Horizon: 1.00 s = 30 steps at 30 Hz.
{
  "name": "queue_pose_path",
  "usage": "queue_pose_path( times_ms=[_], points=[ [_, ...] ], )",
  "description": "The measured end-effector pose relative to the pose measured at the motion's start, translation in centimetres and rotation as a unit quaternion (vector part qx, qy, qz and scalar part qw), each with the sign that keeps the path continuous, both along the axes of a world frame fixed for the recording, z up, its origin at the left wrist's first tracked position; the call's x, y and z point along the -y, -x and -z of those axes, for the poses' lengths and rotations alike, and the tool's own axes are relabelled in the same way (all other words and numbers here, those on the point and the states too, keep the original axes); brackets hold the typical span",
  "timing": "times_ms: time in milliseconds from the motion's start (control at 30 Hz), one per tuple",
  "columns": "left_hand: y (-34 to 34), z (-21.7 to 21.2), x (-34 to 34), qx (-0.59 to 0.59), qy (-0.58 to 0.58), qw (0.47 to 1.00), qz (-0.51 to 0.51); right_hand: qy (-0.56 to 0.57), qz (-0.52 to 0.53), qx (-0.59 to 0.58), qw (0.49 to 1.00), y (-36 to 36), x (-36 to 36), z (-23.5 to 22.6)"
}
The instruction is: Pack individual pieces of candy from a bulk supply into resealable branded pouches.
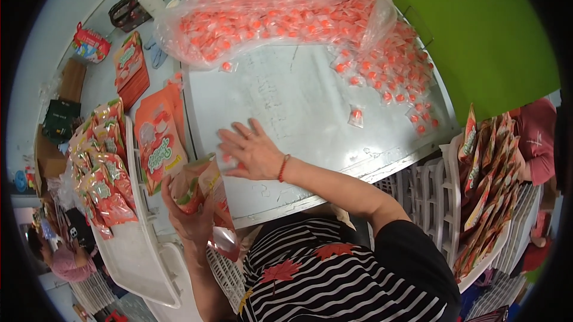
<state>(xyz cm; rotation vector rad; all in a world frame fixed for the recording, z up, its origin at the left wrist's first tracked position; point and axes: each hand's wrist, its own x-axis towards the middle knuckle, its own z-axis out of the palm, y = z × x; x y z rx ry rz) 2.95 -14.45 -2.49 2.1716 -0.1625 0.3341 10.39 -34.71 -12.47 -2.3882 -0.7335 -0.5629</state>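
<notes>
My left hand point(192, 217) is wrapped round an orange and green pouch point(221, 198) at the table's near left edge. The pouch's mouth gapes upward and its clear lower end hangs past the edge. My right hand point(256, 152), fingers spread, is low over the table just right of the pouch mouth. A bit of orange, apparently a small wrapped piece point(226, 158), shows by its fingers; the palm hides anything beneath. Left of the pouch lies a stack of flat orange pouches point(160, 137).
A large clear bag point(268, 20) of small wrapped orange pieces spans the table's back, with loose ones point(388, 68) spilling right. Filled pouches point(107, 173) crowd a white crate point(134, 262) at left; more pouches point(486, 179) stand in a right crate. Other people work at both sides.
</notes>
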Motion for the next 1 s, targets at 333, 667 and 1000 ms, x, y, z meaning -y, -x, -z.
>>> queue_pose_path(
  times_ms=[333,667,1000],
  points=[
    [1.1,0.6,-0.3,-0.008,0.010,1.000,0.015,0.140,0.323,0.004,0.936,-1.3,25.7,0.7],
    [1.0,-0.5,0.6,-0.029,0.018,0.999,0.002,-0.564,0.171,-0.194,0.784,1.5,20.6,-0.4],
    [1.9,0.7,0.0,-0.082,-0.001,0.996,-0.034,-0.619,0.238,-0.166,0.730,8.4,25.8,2.7]
  ],
)
